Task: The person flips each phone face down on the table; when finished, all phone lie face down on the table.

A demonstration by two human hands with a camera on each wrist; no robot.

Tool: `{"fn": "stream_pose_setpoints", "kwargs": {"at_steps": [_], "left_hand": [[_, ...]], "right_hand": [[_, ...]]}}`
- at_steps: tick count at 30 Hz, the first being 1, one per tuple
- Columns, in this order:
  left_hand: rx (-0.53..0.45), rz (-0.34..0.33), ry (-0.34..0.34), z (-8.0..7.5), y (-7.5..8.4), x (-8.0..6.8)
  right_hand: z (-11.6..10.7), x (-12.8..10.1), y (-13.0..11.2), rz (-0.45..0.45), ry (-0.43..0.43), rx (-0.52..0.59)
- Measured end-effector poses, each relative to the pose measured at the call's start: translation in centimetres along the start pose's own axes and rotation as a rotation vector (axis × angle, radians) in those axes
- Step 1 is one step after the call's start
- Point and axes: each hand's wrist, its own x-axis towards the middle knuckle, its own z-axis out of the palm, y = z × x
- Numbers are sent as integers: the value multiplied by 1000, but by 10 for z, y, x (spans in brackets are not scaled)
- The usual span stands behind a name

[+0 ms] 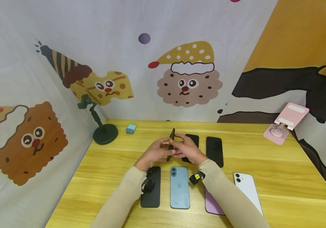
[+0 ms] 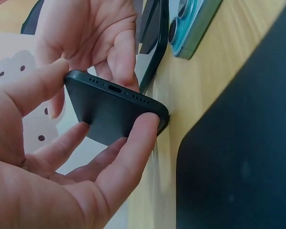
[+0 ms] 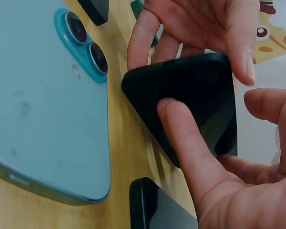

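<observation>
Grasping a slim black rectangular phone by its edges in the grip of the left hand, above a yellow wood-grain tabletop; touching its screen with the right hand, loosely unclenched. Could slip if pushed there, striking the pale-blue dual-camera phone.

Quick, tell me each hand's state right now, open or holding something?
Left hand: closed, holding a dark phone.
Right hand: looks open, touching that same phone.

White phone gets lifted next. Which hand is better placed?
Probably the right hand: the white smartphone lies on that side, just right of the right sleeve. The left hand grips the black smartphone by one end and would have to cross over.
</observation>
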Motion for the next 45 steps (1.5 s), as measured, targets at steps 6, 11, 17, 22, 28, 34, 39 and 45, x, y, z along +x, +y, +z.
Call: {"fn": "stream_pose_setpoints", "kwargs": {"at_steps": [6, 11, 17, 22, 28, 34, 39, 45], "left_hand": [[30, 6, -6, 3, 0, 0], [38, 11, 0, 2, 0, -1], [45, 11, 27, -1, -1, -1], [22, 19, 80, -8, -3, 1], [-66, -10, 79, -16, -6, 6], [-121, -22, 21, -20, -9, 8], [-151, -11, 8, -24, -10, 9], [-155, -16, 24, -29, -9, 10]], "right_hand": [[4, -4, -4, 6, 48, -24], [5, -4, -5, -8, 84, -46], [5, -5, -4, -20, 116, -53], [5, -6, -6, -49, 105, -30], [5, -10, -6, -52, 123, 21], [6, -14, -6, -64, 103, 56], [4, -13, -6, -78, 70, 46], [-2, -7, -4, -74, 40, 13]]}}
